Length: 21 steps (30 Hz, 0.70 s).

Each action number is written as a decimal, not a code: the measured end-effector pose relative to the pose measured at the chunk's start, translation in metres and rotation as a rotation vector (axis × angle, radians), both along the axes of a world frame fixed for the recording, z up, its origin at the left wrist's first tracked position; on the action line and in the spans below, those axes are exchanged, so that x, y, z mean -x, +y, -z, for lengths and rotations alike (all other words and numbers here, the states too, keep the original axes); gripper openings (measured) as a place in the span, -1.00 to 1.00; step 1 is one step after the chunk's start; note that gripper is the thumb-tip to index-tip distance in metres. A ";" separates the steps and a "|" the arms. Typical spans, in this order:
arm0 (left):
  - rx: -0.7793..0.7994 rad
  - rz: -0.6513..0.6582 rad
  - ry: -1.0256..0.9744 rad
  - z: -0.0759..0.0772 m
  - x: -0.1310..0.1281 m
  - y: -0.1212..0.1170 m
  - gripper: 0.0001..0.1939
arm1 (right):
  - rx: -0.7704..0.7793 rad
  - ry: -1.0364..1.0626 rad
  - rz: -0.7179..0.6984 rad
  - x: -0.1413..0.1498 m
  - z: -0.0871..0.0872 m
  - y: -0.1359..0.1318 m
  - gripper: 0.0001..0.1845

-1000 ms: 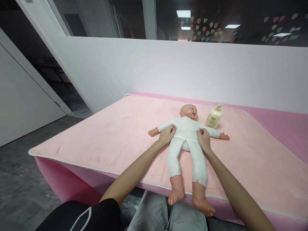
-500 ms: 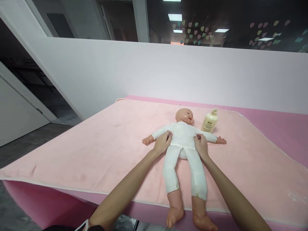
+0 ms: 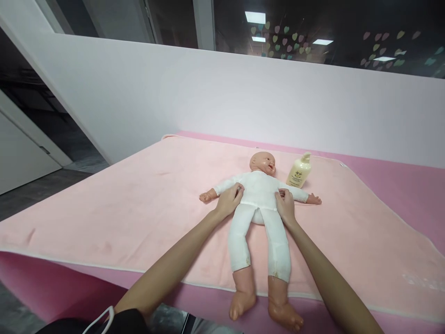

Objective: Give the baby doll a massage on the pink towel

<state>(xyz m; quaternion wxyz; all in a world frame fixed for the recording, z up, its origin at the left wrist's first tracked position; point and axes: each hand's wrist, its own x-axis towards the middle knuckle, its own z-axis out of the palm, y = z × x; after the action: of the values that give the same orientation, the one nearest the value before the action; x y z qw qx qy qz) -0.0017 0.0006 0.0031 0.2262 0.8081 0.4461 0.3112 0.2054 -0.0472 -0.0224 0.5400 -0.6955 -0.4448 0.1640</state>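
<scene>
A baby doll with a white cloth body lies on its back, arms spread, head turned toward the right. At the left side of its torso, just under the arm, my left hand is closed with its fingers curled against the cloth. My right hand grips the opposite side of the torso in the same way. The fingertips of both hands are partly hidden. Beyond the doll's right-hand arm stands a pale yellow pump bottle with a dark label.
A pink towel covers most of the pink table. The doll's feet reach past the towel's near edge. A white partition wall rises behind the table, topped by dark glass with heart stickers.
The view has shifted slightly, so the doll, bottle and hands appear a little further left and higher. Both hands keep the same place at the doll's sides.
</scene>
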 end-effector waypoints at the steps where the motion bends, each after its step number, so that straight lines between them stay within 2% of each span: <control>1: 0.001 0.000 -0.001 0.000 0.000 0.000 -0.74 | 0.003 -0.001 0.002 0.000 0.000 0.000 -0.72; 21: -0.002 0.001 -0.039 0.004 0.000 0.000 -0.76 | -0.006 -0.032 -0.015 0.000 -0.001 -0.002 -0.74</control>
<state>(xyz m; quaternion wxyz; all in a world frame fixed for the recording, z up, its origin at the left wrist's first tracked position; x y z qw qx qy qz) -0.0020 0.0001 -0.0004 0.2342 0.8022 0.4411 0.3272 0.2053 -0.0489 -0.0214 0.5336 -0.6931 -0.4591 0.1553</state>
